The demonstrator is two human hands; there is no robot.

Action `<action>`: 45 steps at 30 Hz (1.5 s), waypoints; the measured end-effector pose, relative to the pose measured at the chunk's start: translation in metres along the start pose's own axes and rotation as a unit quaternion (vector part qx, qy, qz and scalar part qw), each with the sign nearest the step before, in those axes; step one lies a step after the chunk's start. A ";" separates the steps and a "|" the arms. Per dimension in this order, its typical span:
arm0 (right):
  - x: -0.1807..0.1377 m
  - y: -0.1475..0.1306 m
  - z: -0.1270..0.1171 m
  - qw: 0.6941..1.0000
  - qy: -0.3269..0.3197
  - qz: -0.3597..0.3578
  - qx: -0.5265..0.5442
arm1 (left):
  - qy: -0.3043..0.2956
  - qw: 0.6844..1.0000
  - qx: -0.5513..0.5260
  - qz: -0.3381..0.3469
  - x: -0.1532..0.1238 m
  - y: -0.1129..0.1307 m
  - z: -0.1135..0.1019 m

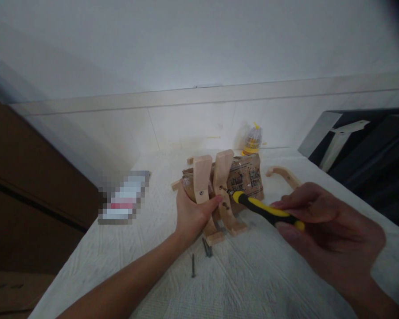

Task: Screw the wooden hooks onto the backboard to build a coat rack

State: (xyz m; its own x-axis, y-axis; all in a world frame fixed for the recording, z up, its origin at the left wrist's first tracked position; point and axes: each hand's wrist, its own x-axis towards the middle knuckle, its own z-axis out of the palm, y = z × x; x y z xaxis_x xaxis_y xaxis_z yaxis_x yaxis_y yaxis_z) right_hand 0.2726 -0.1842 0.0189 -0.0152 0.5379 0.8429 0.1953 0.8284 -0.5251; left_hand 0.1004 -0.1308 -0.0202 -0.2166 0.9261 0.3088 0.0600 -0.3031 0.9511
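My left hand (193,212) is wrapped around a small wooden assembly (216,186) of curved pale wood pieces fixed to a brown block with printing on it, holding it upright on the white cloth (239,274). My right hand (322,226) pinches a screwdriver (266,211) with a yellow and black handle. The screwdriver's tip rests on a screw in the right-hand curved wood piece (223,177). The assembly's lower ends stand on the cloth near my left thumb.
Loose screws (206,247) and a single one (193,266) lie on the cloth in front of the assembly. Another curved wood piece (284,176) lies behind right, a yellow-based container (253,141) behind. A blurred-out card (123,197) lies left. A dark shelf (369,146) stands right.
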 end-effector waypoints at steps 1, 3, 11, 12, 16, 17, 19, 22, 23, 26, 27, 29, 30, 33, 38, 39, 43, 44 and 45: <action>0.001 -0.001 0.000 1.000 0.013 0.004 -0.003 | 0.000 1.000 0.002 -0.001 -0.001 -0.001 0.000; 0.001 -0.002 0.000 1.000 0.022 0.010 0.004 | 0.000 1.000 0.006 0.004 -0.001 -0.002 -0.001; 0.006 -0.006 -0.005 0.978 -0.185 0.050 0.083 | -0.011 1.000 -0.001 0.018 0.001 -0.004 0.000; 0.007 -0.007 -0.007 0.975 -0.202 0.049 0.083 | -0.010 1.000 0.001 0.021 0.001 -0.004 0.000; 0.008 -0.010 -0.010 0.969 -0.231 0.064 0.066 | 0.000 1.000 0.012 0.020 0.001 -0.005 0.000; 0.007 -0.010 -0.010 0.968 -0.232 0.068 0.066 | 0.003 1.000 0.014 0.020 0.000 -0.004 0.000; 0.006 -0.010 -0.010 0.969 -0.228 0.065 0.072 | 0.004 1.000 0.013 0.024 0.000 -0.003 0.001; 0.004 -0.007 -0.008 0.971 -0.222 0.045 0.083 | -0.006 1.000 0.002 0.020 0.001 0.000 0.001; 0.003 -0.006 -0.008 0.972 -0.218 0.043 0.083 | -0.007 1.000 0.000 0.019 0.002 0.000 0.001; 0.001 -0.003 -0.006 0.977 -0.194 0.040 0.076 | -0.003 1.000 0.001 0.025 0.003 -0.001 0.001; 0.001 -0.003 -0.006 0.980 -0.184 0.036 0.073 | -0.003 1.000 -0.001 0.028 0.003 -0.001 0.001; -0.002 -0.001 -0.005 0.985 -0.155 0.018 0.069 | -0.008 0.999 -0.009 0.030 0.002 -0.001 0.001; -0.003 -0.001 -0.004 0.988 -0.138 0.011 0.067 | -0.010 0.999 -0.012 0.029 0.002 -0.001 0.001; -0.004 -0.001 -0.003 0.994 -0.089 0.002 0.063 | -0.009 0.999 -0.012 0.030 0.001 -0.001 0.001; 0.000 -0.004 -0.003 0.996 -0.089 -0.007 -0.010 | -0.011 0.999 0.000 0.030 0.000 -0.002 0.000; 0.001 -0.005 -0.003 0.996 -0.083 -0.012 -0.028 | -0.011 1.000 0.001 0.026 0.000 -0.001 0.000; 0.000 -0.004 -0.002 0.999 -0.030 -0.016 -0.033 | -0.010 1.000 -0.005 0.006 0.000 0.001 -0.001; -0.001 -0.004 -0.001 0.999 -0.019 -0.012 -0.028 | -0.008 1.000 -0.005 0.003 0.000 0.002 -0.001; -0.002 -0.004 -0.001 1.000 -0.010 -0.007 -0.026 | -0.006 1.000 -0.004 0.002 -0.001 0.002 -0.001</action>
State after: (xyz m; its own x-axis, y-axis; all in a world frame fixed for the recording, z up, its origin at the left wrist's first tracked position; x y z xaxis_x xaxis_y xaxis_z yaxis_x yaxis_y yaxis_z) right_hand 0.2727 -0.1883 0.0193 -0.0373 0.5293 0.8476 0.2455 0.8271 -0.5057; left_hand 0.1000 -0.1322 -0.0186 -0.2038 0.9280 0.3119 0.0521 -0.3079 0.9500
